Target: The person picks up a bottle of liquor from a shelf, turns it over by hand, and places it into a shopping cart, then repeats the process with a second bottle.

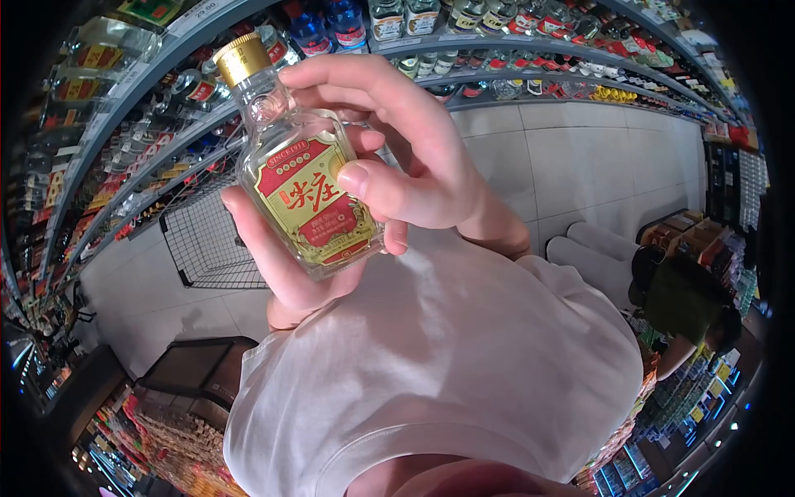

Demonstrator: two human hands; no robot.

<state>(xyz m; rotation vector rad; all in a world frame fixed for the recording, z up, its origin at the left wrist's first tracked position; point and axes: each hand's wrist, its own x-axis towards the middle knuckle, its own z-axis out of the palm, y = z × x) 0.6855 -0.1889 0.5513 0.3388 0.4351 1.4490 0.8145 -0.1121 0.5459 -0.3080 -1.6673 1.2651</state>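
A small clear glass liquor bottle (290,211) with a gold cap and a red and yellow-green label is tilted in front of my chest, label facing up at me. My left hand (286,261) cradles its lower part from underneath, with a digit along the left side and fingertips at the right edge. From the right, my right hand (414,153) grips it too. The right thumb presses on the label's edge, and the index finger reaches the neck below the cap. The bottle's back is hidden.
Shelves (489,41) packed with bottles curve across the top and left. A wire shopping cart (211,240) stands on the tiled floor (571,166) beyond my left hand. To the right, a person (683,298) is beside stocked goods. A dark display stand (190,369) is at lower left.
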